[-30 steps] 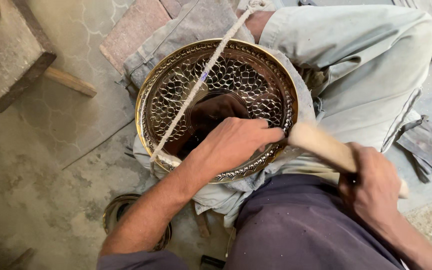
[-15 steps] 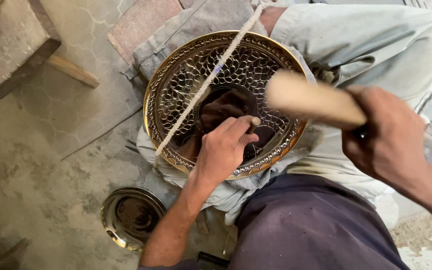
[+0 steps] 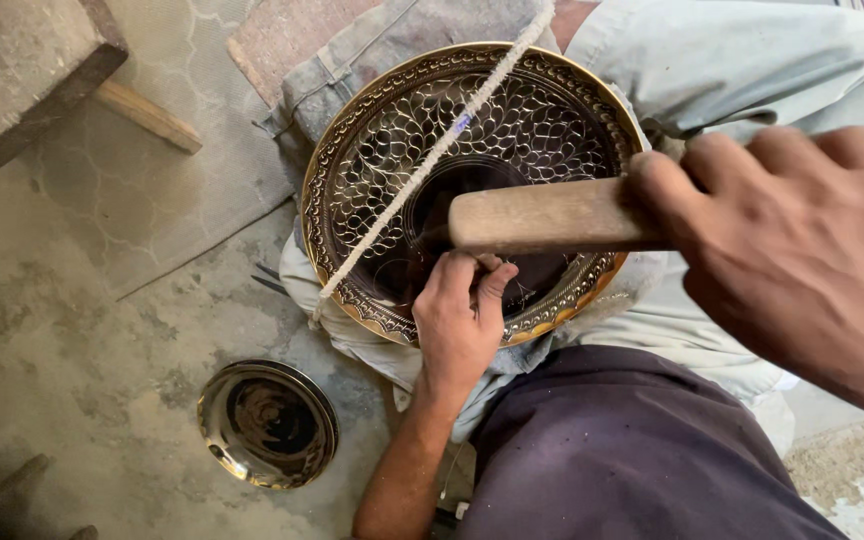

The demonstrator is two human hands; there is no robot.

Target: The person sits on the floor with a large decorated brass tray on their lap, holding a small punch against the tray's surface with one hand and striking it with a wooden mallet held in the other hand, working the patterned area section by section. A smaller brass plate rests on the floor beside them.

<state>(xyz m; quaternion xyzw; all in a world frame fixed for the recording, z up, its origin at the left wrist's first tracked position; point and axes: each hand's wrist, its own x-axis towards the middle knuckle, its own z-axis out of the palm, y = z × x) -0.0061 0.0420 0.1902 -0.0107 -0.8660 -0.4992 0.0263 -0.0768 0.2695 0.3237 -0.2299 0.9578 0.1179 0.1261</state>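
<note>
A round brass plate (image 3: 352, 130) with pierced, engraved leaf patterns rests tilted on my lap over grey cloth. A white cord (image 3: 432, 160) runs diagonally across it. My left hand (image 3: 462, 325) lies on the plate's lower rim, its fingers pinched around a small metal tool that is mostly hidden. My right hand (image 3: 792, 250) is raised close to the camera at the right. It grips a wooden mallet (image 3: 542, 215), which hovers above the plate's dark middle.
A small shiny brass dish (image 3: 267, 425) lies on the concrete floor at lower left. A wooden block (image 3: 22, 60) and a wooden stick (image 3: 147, 115) are at upper left. Grey cloth (image 3: 372, 50) lies behind the plate.
My right hand has lifted the mallet from beside the plate up towards the camera. My left hand has drawn back to the plate's lower rim. The view has moved closer.
</note>
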